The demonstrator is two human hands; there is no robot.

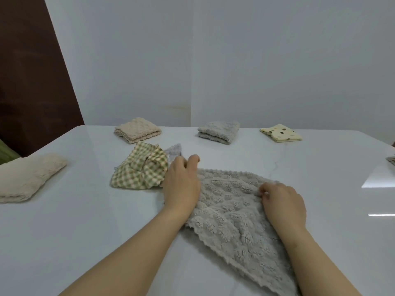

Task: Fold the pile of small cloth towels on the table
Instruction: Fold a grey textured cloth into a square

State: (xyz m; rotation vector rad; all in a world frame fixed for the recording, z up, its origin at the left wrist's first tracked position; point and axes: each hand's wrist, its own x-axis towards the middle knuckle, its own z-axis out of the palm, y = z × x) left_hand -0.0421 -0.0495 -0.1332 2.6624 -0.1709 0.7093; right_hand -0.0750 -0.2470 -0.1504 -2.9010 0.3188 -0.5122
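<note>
Head: grey towel (232,212) between left fingers (192,160), right fingers (264,189)

White glossy table (85,221) is carrying 8 cloths. Grey fluffy towel (235,221) is lying spread out nr front edge, centre-right. Green-check towel (139,171) is sitting crumpled mid-table, just left of it, w/ pale blue-grey cloth (174,151) poking out behind. Lying along far edge, L to R, well apart: beige folded towel (137,130), blue-grey folded towel (218,132), yellow dotted towel (281,133). Cream plush towel (27,178) is lying folded at left edge. Grey scrap (391,160) is showing at right edge, mostly cut off.
</note>
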